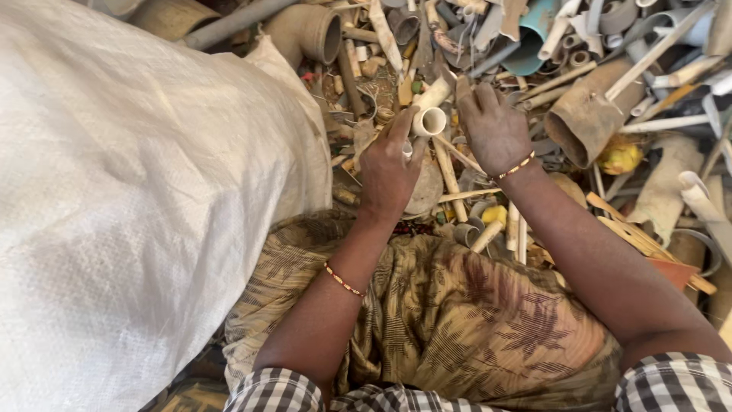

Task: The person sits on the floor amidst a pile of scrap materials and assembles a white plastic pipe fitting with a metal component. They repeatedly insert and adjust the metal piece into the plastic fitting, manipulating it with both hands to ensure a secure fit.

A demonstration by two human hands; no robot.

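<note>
White pipe piece (429, 120) over heaped plastic scrap (610, 91), outdoors.

pipe piece (428, 120) – matt plastic; sack (137, 191) – woven, coarse

Right hand's (494, 126) fingertips buried in pipe scraps (610, 69); sack (137, 191) edge-cropped.

Sunlit ground under scrap pipe heap (610, 91), white sack (137, 191) alongside
</note>
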